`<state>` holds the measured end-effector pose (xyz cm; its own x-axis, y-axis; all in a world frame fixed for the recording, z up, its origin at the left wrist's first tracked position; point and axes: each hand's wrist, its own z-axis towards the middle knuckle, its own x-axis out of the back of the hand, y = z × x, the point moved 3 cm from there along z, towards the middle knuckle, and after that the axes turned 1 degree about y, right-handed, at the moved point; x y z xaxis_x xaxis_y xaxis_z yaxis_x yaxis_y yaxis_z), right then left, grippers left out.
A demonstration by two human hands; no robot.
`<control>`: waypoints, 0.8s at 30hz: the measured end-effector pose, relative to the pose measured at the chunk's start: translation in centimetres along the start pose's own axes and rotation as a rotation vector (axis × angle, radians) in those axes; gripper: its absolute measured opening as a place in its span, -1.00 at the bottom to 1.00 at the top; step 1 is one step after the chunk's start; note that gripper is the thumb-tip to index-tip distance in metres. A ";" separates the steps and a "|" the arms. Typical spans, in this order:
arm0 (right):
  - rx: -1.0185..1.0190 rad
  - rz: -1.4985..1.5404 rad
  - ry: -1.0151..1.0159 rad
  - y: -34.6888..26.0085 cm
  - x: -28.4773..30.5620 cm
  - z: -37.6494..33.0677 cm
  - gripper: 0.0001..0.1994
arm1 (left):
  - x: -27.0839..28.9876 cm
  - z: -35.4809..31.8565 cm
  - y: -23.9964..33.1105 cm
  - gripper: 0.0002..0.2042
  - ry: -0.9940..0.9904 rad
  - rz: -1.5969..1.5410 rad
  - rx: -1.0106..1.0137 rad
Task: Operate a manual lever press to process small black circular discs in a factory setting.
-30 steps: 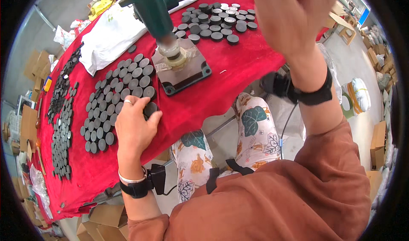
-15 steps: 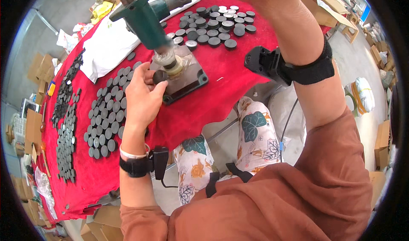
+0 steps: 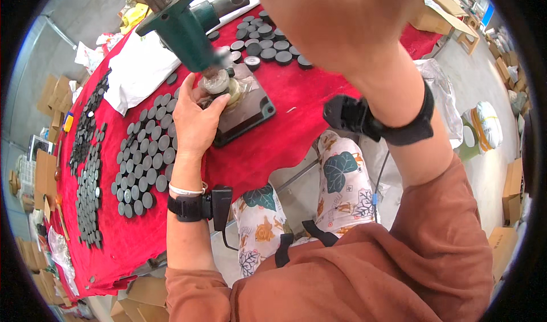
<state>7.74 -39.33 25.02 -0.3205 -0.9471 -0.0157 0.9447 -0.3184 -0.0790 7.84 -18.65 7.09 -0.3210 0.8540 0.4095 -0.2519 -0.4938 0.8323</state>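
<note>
A green hand press [image 3: 191,40] leans in from the upper left of the picture, its ram over a round, pale die [image 3: 217,82] wrapped in clear film. My left hand [image 3: 195,119] is at the die's near left side, thumb and fingers curled in against it. What lies between those fingertips is mostly hidden. A small dark round piece [image 3: 230,71] shows just behind the ram's tip. My right hand [image 3: 342,14] is raised large and blurred at the top, near the press's side handle [image 3: 236,0]. Its fingers cannot be made out.
Grey-black round caps [image 3: 147,154] spread over the red cloth [image 3: 250,165] left of the press. More caps [image 3: 268,45] lie behind it. Smaller dark pieces [image 3: 88,191] line the far left. White cloth [image 3: 139,65] lies beside the press; cardboard boxes [image 3: 436,17] stand at the upper right.
My left hand has moved from beside the die, where it held a dark round cap, in against the die. My right arm has swung left and lower, covering some caps.
</note>
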 end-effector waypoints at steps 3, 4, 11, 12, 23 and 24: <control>0.081 0.001 -0.014 -0.2 0.9 -1.7 -0.75 | 0.0 0.3 -0.2 -0.19 0.000 0.038 -0.049; 0.115 0.007 -0.027 -0.3 1.3 -2.3 -0.74 | 0.0 0.3 -0.1 -0.17 0.000 0.070 -0.073; 0.263 0.050 -0.216 -4.0 4.1 -7.3 -0.67 | 0.0 0.3 -0.5 -0.08 0.034 0.061 -0.095; 0.126 0.028 -0.213 -4.6 4.4 -8.4 -0.65 | -0.2 0.4 -0.6 -0.07 0.027 0.043 -0.068; 0.165 0.130 -0.287 -4.1 4.4 -8.0 -0.67 | 6.7 -4.8 0.6 -0.60 -0.054 0.790 0.025; 0.210 -0.005 -0.302 -4.4 4.4 -6.6 -0.68 | 6.9 -5.2 0.4 -0.62 -0.070 0.865 0.020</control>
<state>1.69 -41.77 18.72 -0.3195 -0.9047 0.2819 0.9470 -0.2945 0.1284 0.75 -13.84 8.28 -0.3356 0.1887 0.9229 0.0709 -0.9719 0.2246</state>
